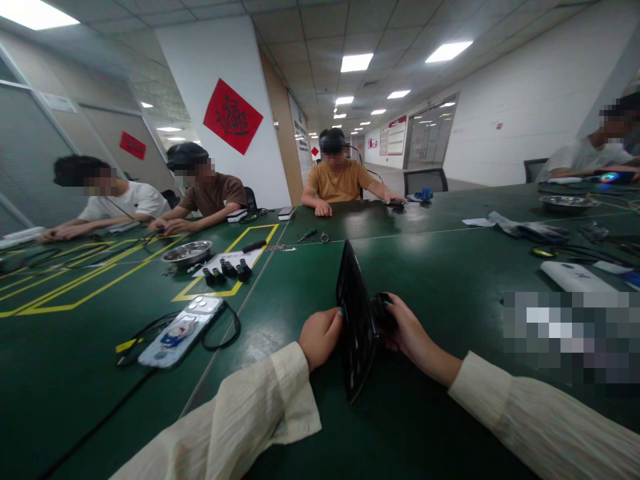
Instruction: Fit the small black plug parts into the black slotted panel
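Observation:
A thin black glossy panel (356,327), screen-like, stands tilted and nearly edge-on above the green table in front of me. My left hand (321,337) is closed on its left side, thumb against the surface and the other fingers mostly hidden. Behind the panel, my right hand (407,330) wraps round a dark rounded part (384,310) that seems joined to the panel's back; the joint itself is hidden. Blue shows on a nail of each hand. Left of my hands lies a phone (181,332) in a clear case with a cartoon figure, a black cable looped around it.
Several short black cylinders (227,269) and a metal bowl (187,253) sit at the left, near a screwdriver (307,235). Across the table (280,320) sit several people with head-worn cameras. At the right are a white device (575,277), cables and another bowl (569,203).

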Demonstrator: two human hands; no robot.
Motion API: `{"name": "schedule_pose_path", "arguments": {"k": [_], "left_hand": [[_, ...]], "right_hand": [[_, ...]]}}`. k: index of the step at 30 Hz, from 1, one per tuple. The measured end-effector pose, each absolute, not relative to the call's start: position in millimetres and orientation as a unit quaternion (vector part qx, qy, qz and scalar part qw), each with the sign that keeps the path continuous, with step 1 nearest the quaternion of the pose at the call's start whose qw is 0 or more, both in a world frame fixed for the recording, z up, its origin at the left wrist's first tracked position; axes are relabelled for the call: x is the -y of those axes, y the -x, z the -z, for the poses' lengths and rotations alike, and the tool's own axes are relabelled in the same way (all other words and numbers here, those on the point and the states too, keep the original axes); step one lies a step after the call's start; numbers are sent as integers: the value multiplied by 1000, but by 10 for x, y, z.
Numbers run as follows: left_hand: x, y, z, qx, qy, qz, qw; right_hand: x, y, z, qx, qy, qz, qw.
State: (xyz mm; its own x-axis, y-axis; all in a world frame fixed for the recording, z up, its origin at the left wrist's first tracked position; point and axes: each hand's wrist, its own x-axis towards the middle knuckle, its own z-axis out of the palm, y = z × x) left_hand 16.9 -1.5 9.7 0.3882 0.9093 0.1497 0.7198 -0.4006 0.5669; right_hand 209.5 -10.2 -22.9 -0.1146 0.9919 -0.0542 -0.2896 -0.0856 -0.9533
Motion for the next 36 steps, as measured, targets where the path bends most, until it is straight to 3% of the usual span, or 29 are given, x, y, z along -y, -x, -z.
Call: {"name": "schedule_pose_path", "arguments": {"k": [36], "left_hand": [[19,-164,-94,-512,-799,-242,203]], "right_hand": [[110,-2089,206,435,410,-613,517]]}}
